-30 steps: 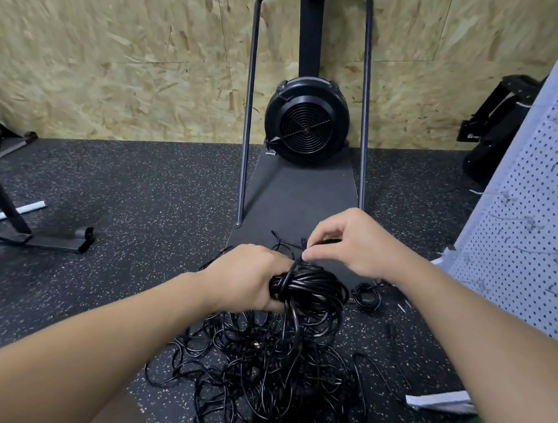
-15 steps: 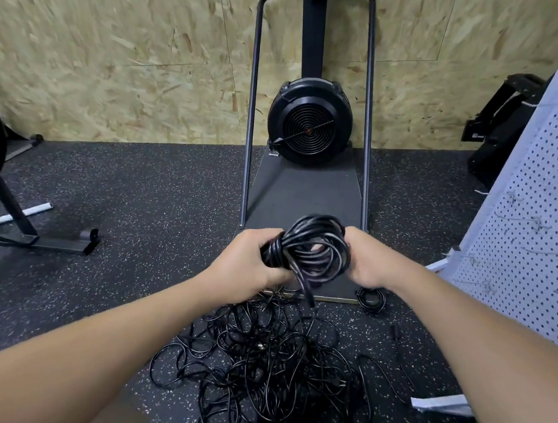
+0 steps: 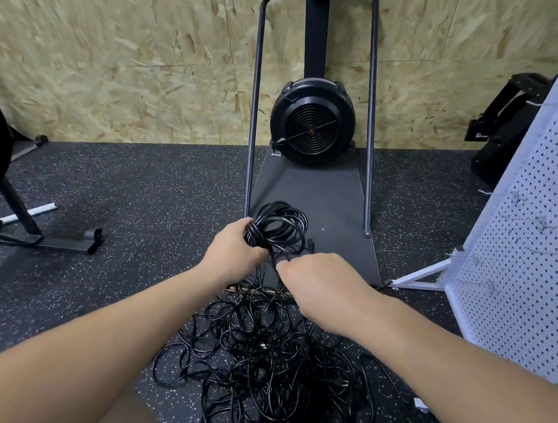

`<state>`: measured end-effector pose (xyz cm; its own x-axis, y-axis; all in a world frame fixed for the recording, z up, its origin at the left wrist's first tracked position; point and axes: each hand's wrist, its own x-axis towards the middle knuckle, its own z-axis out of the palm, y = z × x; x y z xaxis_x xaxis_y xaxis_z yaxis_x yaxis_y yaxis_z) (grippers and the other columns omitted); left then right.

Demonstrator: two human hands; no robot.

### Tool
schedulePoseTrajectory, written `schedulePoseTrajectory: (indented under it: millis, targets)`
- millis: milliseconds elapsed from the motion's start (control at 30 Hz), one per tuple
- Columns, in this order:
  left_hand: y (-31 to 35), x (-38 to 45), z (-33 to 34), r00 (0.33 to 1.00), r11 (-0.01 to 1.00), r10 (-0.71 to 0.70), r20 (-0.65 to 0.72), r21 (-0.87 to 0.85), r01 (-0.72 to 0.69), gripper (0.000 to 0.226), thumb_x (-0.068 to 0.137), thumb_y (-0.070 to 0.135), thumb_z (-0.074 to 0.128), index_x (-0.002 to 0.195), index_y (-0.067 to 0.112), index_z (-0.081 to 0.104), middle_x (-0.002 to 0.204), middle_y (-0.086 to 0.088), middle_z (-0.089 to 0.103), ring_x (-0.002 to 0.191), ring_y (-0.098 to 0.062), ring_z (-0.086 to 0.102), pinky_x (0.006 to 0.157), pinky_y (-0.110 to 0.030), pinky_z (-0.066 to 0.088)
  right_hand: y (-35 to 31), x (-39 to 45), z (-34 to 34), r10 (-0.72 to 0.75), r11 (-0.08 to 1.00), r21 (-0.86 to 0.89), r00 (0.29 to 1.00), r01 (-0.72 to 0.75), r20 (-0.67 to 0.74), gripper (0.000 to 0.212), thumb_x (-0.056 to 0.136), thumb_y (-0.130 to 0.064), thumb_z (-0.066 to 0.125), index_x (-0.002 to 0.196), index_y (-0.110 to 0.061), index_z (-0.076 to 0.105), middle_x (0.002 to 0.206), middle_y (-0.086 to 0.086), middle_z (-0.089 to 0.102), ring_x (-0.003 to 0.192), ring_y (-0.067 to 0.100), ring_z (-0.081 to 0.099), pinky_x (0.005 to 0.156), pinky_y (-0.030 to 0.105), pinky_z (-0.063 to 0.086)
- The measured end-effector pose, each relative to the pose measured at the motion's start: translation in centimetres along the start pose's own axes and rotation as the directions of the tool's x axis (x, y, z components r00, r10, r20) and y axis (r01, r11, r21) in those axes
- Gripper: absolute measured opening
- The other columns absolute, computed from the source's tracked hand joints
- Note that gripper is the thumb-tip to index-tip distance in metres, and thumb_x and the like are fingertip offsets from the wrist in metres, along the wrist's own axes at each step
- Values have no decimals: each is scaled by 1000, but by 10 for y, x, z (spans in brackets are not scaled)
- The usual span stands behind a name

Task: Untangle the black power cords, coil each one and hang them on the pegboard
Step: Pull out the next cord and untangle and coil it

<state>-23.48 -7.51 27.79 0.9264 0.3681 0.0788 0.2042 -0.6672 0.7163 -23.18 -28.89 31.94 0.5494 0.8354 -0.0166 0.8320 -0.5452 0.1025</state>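
Note:
A coiled black power cord (image 3: 281, 227) is held up in front of me, its loops standing above my left hand (image 3: 233, 253), which grips the bundle at its left side. My right hand (image 3: 318, 284) sits just below and right of the coil, fingers curled and pinching a strand of the cord that runs down from it. Below both hands a big tangle of black cords (image 3: 274, 372) lies on the speckled floor. The white pegboard (image 3: 542, 218) with several metal hooks stands at the right.
A black fan machine (image 3: 310, 125) on a dark platform with a metal frame stands straight ahead against the chipboard wall. A black stand with a foot (image 3: 40, 238) is at the left. A black bag (image 3: 507, 125) sits behind the pegboard, whose white leg (image 3: 418, 277) reaches onto the floor.
My right hand has come off the coil's right side and dropped below it to pinch a trailing strand. The left hand keeps the coil, now more upright.

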Motion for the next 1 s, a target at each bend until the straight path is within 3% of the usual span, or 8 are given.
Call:
schedulePoseTrajectory:
  millis: [133, 233, 300, 400, 600, 733, 867, 1000]
  targets:
    - [-1, -1, 0, 986, 983, 26, 164, 173, -55, 30, 75, 39, 86, 96, 32, 67, 87, 10, 76, 81, -18, 73, 79, -43, 64, 15, -1, -18, -5, 996, -93, 995, -5, -103, 20, 99, -9, 58, 103, -28, 51, 99, -3, 69, 92, 28, 69, 63, 38, 34]
    - [11, -10, -5, 933, 973, 34, 359, 202, -114, 56, 66, 61, 98, 105, 39, 64, 99, 15, 76, 94, -10, 72, 91, -34, 59, 30, 3, -15, -2, 998, -60, 957, -16, -289, 10, 109, -39, 56, 104, -33, 63, 95, -9, 70, 95, 20, 69, 63, 38, 41]
    - [22, -20, -6, 875, 962, 46, 482, 215, -169, 70, 66, 74, 93, 120, 42, 60, 109, 18, 75, 103, -5, 71, 100, -33, 56, 43, 3, -13, 71, 986, 167, 942, -17, -329, 19, 109, -49, 57, 108, -35, 69, 94, -13, 69, 97, 15, 65, 74, 39, 48]
    - [31, -37, 0, 786, 950, 129, 605, 151, -272, 81, 76, 82, 82, 144, 52, 51, 124, 24, 73, 114, 4, 68, 112, -35, 52, 64, 2, -8, 202, 888, 459, 919, -26, -338, 23, 92, -53, 80, 93, -35, 67, 81, -19, 67, 82, 8, 60, 73, 36, 48]
    - [46, -48, -4, 727, 931, 340, 596, -102, -352, 43, 105, 53, 71, 144, 35, 63, 133, 18, 74, 123, -6, 70, 114, -44, 51, 89, -2, 0, 257, 479, 877, 959, -17, -122, 22, 83, -36, 96, 83, -21, 80, 79, 7, 77, 70, 31, 69, 73, 47, 60]
    - [50, -46, -13, 696, 921, 382, 608, -185, -344, 37, 101, 36, 81, 135, 24, 71, 129, 10, 78, 121, -15, 73, 113, -47, 53, 91, 0, 4, 191, 305, 952, 981, -29, -31, 16, 87, -25, 93, 91, -14, 83, 90, 19, 79, 75, 20, 68, 75, 38, 56]
    - [47, -46, -9, 677, 902, 419, 605, -190, -388, 31, 99, 24, 84, 128, 19, 74, 126, 6, 79, 121, -18, 73, 113, -46, 52, 88, 4, 12, 187, 183, 982, 982, -35, 1, 18, 86, -15, 94, 98, -8, 82, 89, 11, 79, 79, 18, 69, 77, 31, 57]
    - [42, -41, -4, 756, 894, 420, 503, -87, -439, 33, 98, 31, 82, 126, 24, 65, 117, 6, 78, 109, -21, 74, 100, -49, 57, 85, 10, 20, 308, -8, 993, 944, -118, 115, 28, 85, -23, 95, 94, -2, 80, 88, 15, 76, 78, 23, 70, 76, 35, 58]
